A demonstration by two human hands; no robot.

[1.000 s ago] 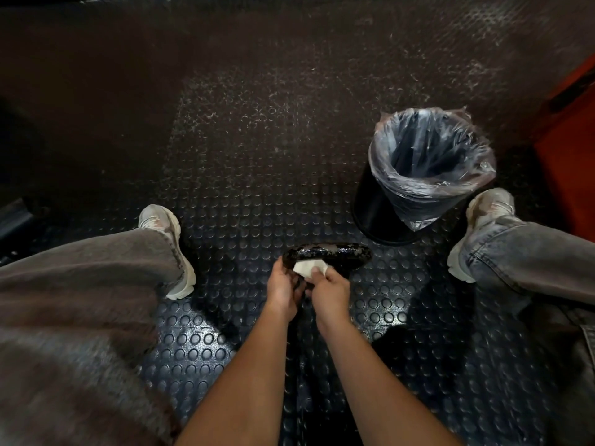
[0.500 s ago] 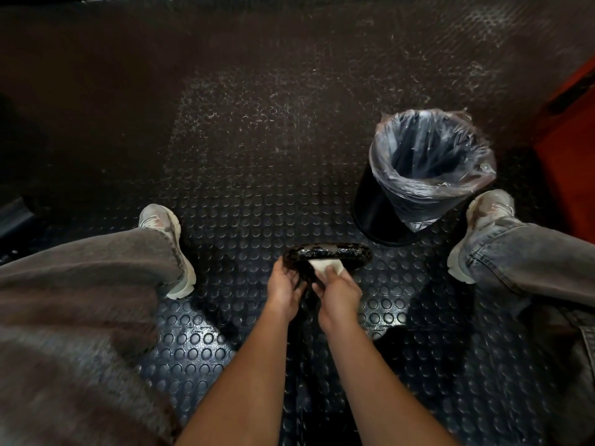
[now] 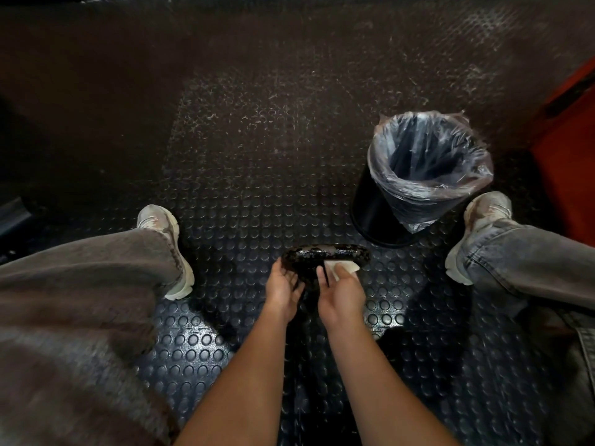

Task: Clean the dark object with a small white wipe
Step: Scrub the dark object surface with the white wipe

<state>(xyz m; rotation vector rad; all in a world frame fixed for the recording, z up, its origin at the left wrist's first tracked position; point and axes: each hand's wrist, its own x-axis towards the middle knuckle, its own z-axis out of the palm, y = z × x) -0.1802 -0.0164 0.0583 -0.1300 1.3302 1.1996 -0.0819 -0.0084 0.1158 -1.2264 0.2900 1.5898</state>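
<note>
White wipe (image 3: 346, 268) pressed by right hand (image 3: 341, 292) on the glossy dark object (image 3: 325, 254), left hand (image 3: 283, 284) gripping it low-centre; cleaning looks midway.

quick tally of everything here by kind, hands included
hands: 2 (left hand, right hand)
white wipe: 1
dark object: 1
lined bin: 1
shoes: 2 (left shoe, right shoe)
total: 7

Workshop-like place, studded rubber floor (image 3: 257, 204), lined black bin (image 3: 418, 175)
</note>
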